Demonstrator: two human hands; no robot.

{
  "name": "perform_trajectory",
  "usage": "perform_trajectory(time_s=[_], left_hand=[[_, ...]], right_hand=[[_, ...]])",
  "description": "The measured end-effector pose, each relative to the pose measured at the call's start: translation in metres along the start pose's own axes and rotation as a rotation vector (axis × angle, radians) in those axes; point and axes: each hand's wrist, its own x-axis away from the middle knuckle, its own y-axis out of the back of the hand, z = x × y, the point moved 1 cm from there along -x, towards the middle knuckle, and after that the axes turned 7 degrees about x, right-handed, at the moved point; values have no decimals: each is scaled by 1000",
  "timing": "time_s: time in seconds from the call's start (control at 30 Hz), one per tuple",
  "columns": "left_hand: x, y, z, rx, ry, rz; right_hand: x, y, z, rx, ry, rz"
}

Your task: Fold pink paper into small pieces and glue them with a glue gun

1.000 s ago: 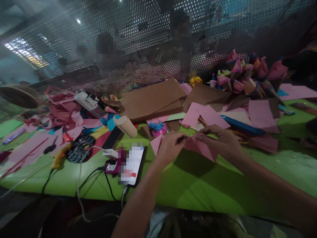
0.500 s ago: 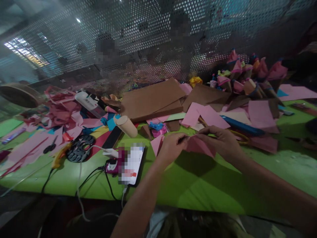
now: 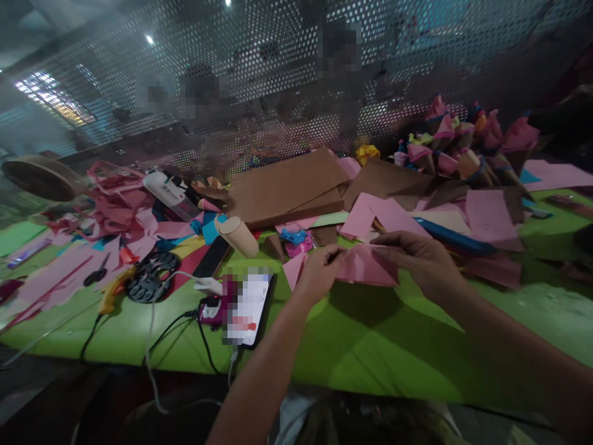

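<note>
A folded piece of pink paper (image 3: 365, 267) is held just above the green table (image 3: 370, 346) between both my hands. My left hand (image 3: 319, 275) pinches its left edge with closed fingers. My right hand (image 3: 419, 259) grips its right side, fingers curled over the top edge. A loose pink triangle of paper (image 3: 293, 269) lies on the table just left of my left hand.
A phone (image 3: 248, 306) on a cable lies at the front left, with a black disc (image 3: 151, 276), small scissors (image 3: 95, 275) and a cardboard tube (image 3: 237, 236) further left. Brown card sheets (image 3: 285, 182), pink sheets (image 3: 393, 216) and paper cones (image 3: 463, 151) fill the back before a perforated screen.
The pink paper has turned flatter and spread a little wider between my hands. My right hand has shifted slightly up along its top edge; my left hand stays put.
</note>
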Motion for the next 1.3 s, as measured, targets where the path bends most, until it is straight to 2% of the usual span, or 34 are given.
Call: perform_trajectory(time_s=[0.17, 0.23, 0.4, 0.47, 0.53, 0.8, 0.97, 1.1, 1.3], left_hand=[[1, 0, 0, 19, 10, 30], [1, 0, 0, 19, 12, 4], [1, 1, 2, -39, -29, -159], [1, 0, 3, -47, -60, -199], [1, -3, 4, -45, -80, -215], [5, -12, 7, -54, -118, -246], [7, -16, 5, -87, -155, -284], [6, -17, 6, -76, -148, -312], [7, -20, 6, 38, -157, -325]], right_hand=[[1, 1, -1, 28, 16, 5], [2, 3, 1, 44, 58, -12], [4, 6, 11, 290, 438, -243], [5, 4, 10, 377, 550, -282], [6, 1, 7, 445, 598, -275], [7, -8, -8, 567, 654, -255], [7, -10, -6, 594, 709, -295], [8, -11, -2, 584, 766, -253], [8, -10, -3, 556, 705, -212]])
